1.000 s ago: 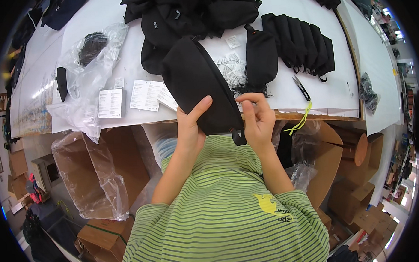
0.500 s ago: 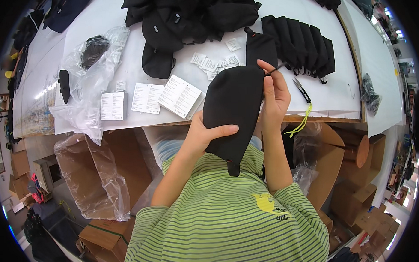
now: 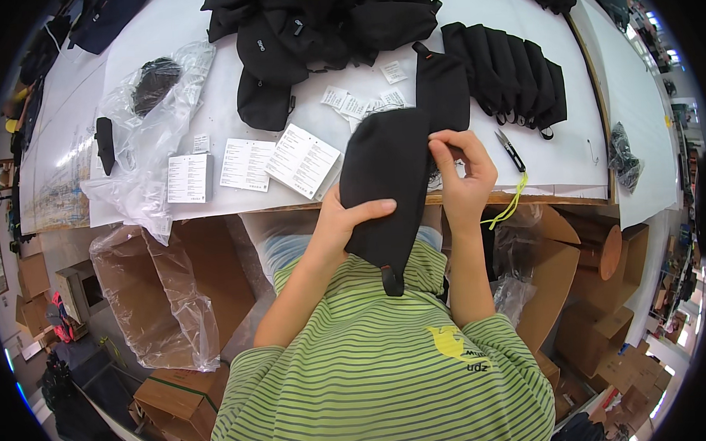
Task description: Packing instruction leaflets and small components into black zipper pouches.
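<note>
A black fabric pouch [image 3: 384, 169] with a small loop tab at its lower end is held upright over the table's near edge. My left hand [image 3: 344, 225] grips its left side, thumb lying across the front. At the pouch's right edge, the thumb and forefinger of my right hand [image 3: 464, 166] are pinched together; whatever small part lies between them is hidden. Just behind, another black pouch [image 3: 441, 85] lies flat, partly covered. Several white printed tags [image 3: 354, 106] are scattered beyond the held pouch. Thread snips [image 3: 510, 151] with a yellow cord lie to the right of my right hand.
A heap of black pouches [image 3: 323, 27] fills the table's far middle, with a row of them [image 3: 511, 75] at right. White stacks of printed cards [image 3: 303, 161] and a clear plastic bag [image 3: 144, 142] lie at left. Open cardboard boxes [image 3: 553, 283] stand below the table edge.
My right hand has moved down along the pouch's right edge, from its upper corner, and its fingers have curled in. The held pouch has turned slightly; my left hand keeps its grip.
</note>
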A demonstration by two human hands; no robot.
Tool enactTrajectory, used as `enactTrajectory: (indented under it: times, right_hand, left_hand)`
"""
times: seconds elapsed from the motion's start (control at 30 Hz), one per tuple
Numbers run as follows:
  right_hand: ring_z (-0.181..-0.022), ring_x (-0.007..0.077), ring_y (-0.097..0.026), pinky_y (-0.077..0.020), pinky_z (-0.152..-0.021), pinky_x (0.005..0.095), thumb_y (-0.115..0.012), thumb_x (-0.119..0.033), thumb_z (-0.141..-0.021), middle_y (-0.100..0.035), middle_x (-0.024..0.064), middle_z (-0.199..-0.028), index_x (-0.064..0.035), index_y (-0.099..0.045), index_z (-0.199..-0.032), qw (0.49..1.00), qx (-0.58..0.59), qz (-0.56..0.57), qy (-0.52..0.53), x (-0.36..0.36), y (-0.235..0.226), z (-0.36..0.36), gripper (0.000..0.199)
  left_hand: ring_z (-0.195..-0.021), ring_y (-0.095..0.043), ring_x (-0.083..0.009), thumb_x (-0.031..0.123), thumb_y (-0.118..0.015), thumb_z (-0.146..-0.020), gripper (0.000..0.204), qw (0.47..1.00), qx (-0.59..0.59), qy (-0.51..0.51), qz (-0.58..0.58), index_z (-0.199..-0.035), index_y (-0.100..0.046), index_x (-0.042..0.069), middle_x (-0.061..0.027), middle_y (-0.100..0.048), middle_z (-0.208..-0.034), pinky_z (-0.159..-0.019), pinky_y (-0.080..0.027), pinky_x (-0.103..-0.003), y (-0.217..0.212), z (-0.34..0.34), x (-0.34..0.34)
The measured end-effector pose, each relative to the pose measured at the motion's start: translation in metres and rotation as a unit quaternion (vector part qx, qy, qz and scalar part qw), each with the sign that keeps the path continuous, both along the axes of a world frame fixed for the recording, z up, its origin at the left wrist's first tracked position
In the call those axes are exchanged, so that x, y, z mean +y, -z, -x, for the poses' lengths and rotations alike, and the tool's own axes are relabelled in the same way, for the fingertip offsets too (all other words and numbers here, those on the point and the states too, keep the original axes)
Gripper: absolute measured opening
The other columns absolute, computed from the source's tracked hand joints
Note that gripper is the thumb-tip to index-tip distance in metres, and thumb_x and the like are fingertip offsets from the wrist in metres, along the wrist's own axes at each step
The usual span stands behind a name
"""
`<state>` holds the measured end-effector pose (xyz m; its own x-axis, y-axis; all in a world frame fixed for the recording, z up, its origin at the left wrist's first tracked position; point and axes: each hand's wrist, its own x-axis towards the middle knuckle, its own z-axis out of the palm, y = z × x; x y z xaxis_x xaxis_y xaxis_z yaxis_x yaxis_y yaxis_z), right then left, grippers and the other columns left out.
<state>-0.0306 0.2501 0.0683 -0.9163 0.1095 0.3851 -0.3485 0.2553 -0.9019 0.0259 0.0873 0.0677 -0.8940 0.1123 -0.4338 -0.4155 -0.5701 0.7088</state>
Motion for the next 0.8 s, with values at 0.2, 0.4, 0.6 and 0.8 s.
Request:
enactTrajectory:
  times: [0.2,0.4,0.6,0.8]
  right_hand:
    - [-0.060,0.0088,-0.051,-0.0390,-0.053,0.0209,-0.071,-0.004,-0.076,-0.059,0.0022,-0.073,-0.0032,-0.068,-0.081,0.977,-0.071,-0.014,-0.203,-0.019,-0.011,-0.033,0.006]
    - [-0.059,0.0083,-0.051,-0.0396,-0.051,0.0211,-0.071,-0.006,-0.077,-0.058,0.0017,-0.073,-0.0018,-0.068,-0.082,0.962,-0.113,0.005,-0.250,-0.028,-0.009,-0.045,0.007]
    - [-0.060,0.0111,-0.052,-0.0414,-0.053,0.0221,-0.071,-0.006,-0.077,-0.058,0.0026,-0.075,-0.0018,-0.067,-0.082,0.955,-0.141,-0.032,-0.258,-0.025,-0.017,-0.046,0.007]
    - [-0.069,0.0150,-0.053,-0.0429,-0.059,0.0260,-0.077,-0.007,-0.071,-0.059,0.0050,-0.092,-0.0048,-0.060,-0.100,0.990,0.021,-0.137,-0.009,-0.020,-0.014,-0.037,0.034]
  left_hand:
    - [-0.079,-0.065,-0.0171,0.011,-0.068,-0.077,0.037,0.995,-0.045,-0.077,-0.051,-0.110,-0.057,-0.002,-0.0089,-0.064,-0.094,-0.070,-0.055,-0.028,0.018,0.011,-0.026]
    - [-0.077,-0.067,-0.0211,0.016,-0.062,-0.082,0.033,0.987,-0.050,-0.122,-0.090,-0.109,-0.057,-0.003,-0.0129,-0.066,-0.092,-0.067,-0.057,-0.031,0.033,0.014,-0.039]
    - [-0.079,-0.066,-0.0182,0.010,-0.065,-0.080,0.030,0.985,-0.049,-0.120,-0.114,-0.107,-0.058,-0.001,-0.0094,-0.065,-0.093,-0.068,-0.056,-0.029,0.031,0.015,-0.041]
    - [-0.105,-0.060,-0.0199,0.018,-0.056,-0.091,0.035,0.970,-0.009,-0.230,-0.082,-0.121,-0.050,0.001,-0.0100,-0.059,-0.116,-0.089,-0.050,-0.037,0.016,0.018,-0.025]
